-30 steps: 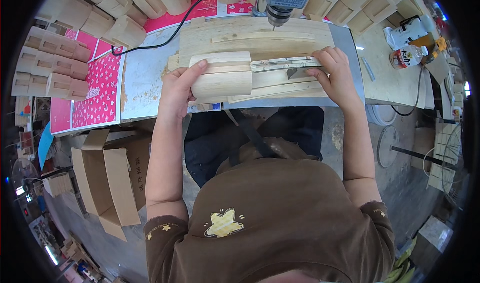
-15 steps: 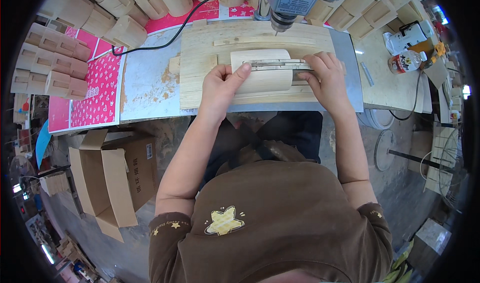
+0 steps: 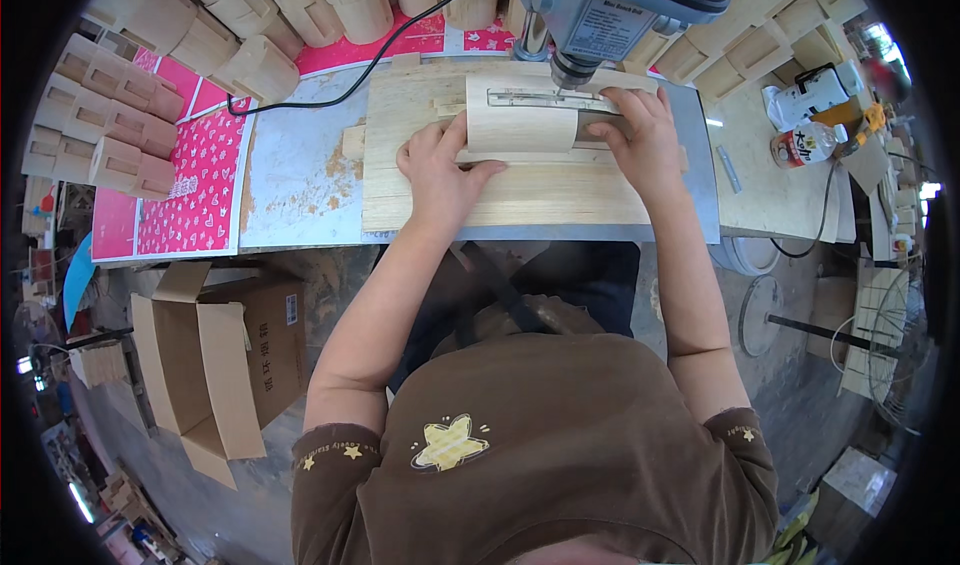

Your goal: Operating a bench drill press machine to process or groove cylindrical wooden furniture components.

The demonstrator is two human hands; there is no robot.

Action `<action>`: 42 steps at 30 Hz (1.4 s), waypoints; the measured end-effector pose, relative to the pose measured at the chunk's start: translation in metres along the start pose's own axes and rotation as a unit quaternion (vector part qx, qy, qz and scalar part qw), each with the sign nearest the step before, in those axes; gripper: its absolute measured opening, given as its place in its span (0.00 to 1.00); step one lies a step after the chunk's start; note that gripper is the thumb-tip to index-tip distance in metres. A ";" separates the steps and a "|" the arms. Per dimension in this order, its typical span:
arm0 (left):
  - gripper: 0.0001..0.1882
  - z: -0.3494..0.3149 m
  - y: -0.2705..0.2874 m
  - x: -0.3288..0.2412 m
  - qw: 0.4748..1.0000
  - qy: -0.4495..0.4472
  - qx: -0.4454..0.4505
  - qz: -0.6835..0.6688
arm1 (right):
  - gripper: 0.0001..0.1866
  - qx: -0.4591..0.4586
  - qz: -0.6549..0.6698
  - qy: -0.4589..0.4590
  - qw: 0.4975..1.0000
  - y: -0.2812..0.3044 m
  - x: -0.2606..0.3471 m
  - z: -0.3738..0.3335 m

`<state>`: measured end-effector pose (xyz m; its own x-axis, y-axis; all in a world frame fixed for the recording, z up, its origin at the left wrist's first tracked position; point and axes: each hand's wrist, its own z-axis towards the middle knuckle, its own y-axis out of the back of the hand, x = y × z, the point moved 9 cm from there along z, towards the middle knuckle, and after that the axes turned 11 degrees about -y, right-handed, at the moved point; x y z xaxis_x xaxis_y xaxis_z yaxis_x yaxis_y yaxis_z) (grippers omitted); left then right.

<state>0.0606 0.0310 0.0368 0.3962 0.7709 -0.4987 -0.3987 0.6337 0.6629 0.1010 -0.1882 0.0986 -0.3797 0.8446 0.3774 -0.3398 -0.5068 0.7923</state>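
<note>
Head view is showing pale wooden blocks (image 3: pixel 120 160) sitting on the left of the bench (image 3: pixel 290 180). Next, the left hand (image 3: pixel 440 165) is touching the left end of a rounded wooden piece (image 3: pixel 520 130), its thumb spreading out; whether its grip is closing, one cannot tell. That piece is lying on a flat board (image 3: pixel 550 203) near the drill chuck (image 3: pixel 573 68), carrying a slotted strip (image 3: pixel 535 97). The right hand (image 3: pixel 640 130) is pinching the strip's right end, its grip narrow. Farther right, a bottle (image 3: pixel 803 148) is sitting.
</note>
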 end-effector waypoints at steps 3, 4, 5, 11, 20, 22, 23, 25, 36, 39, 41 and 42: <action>0.35 0.000 -0.002 0.004 1.000 0.000 0.017 0.009 | 0.18 -0.002 0.115 -0.032 0.993 0.010 -0.007 0.001; 0.35 -0.001 -0.001 0.005 1.000 -0.001 0.016 0.007 | 0.17 0.004 0.239 -0.063 0.969 0.018 -0.012 0.005; 0.35 -0.001 -0.002 0.005 1.000 -0.001 0.025 0.007 | 0.17 -0.001 0.238 -0.070 0.969 0.027 -0.012 0.011; 0.34 -0.001 -0.004 0.005 0.999 -0.009 0.035 0.010 | 0.15 -0.229 0.384 -0.024 0.894 0.151 0.005 0.098; 0.34 0.000 -0.004 0.004 0.999 -0.011 0.032 0.001 | 0.15 -0.168 0.073 -0.039 0.982 0.173 0.065 0.084; 0.34 0.000 -0.004 0.005 0.999 -0.010 0.033 0.003 | 0.14 -0.147 0.104 -0.016 0.984 0.159 0.069 0.045; 0.34 0.000 -0.004 0.005 0.999 -0.010 0.036 0.006 | 0.13 -0.140 0.120 -0.035 0.982 0.151 0.065 0.028; 0.33 -0.001 -0.006 0.005 0.999 -0.010 0.039 0.007 | 0.08 -0.136 0.144 -0.056 0.979 0.129 0.056 0.002; 0.33 -0.001 -0.004 0.004 0.999 -0.013 0.022 0.019 | 0.04 -0.206 0.136 0.034 0.968 0.068 0.034 -0.022; 0.34 -0.001 -0.003 0.004 0.999 -0.013 0.027 0.023 | 0.01 -0.263 0.138 0.100 0.950 0.107 0.050 -0.016; 0.34 0.000 -0.003 0.003 0.999 -0.008 0.032 0.026 | 0.07 -0.250 0.118 0.060 0.959 0.137 0.051 0.008; 0.35 0.000 -0.005 0.004 0.999 0.002 0.038 0.030 | 0.09 -0.248 0.142 0.040 0.957 0.149 0.050 0.027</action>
<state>0.0641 0.0311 0.0318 0.3694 0.8083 -0.4585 -0.3581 0.5791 0.7324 0.0542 -0.2171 0.2486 -0.5758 0.6546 0.4899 -0.5723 -0.7506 0.3303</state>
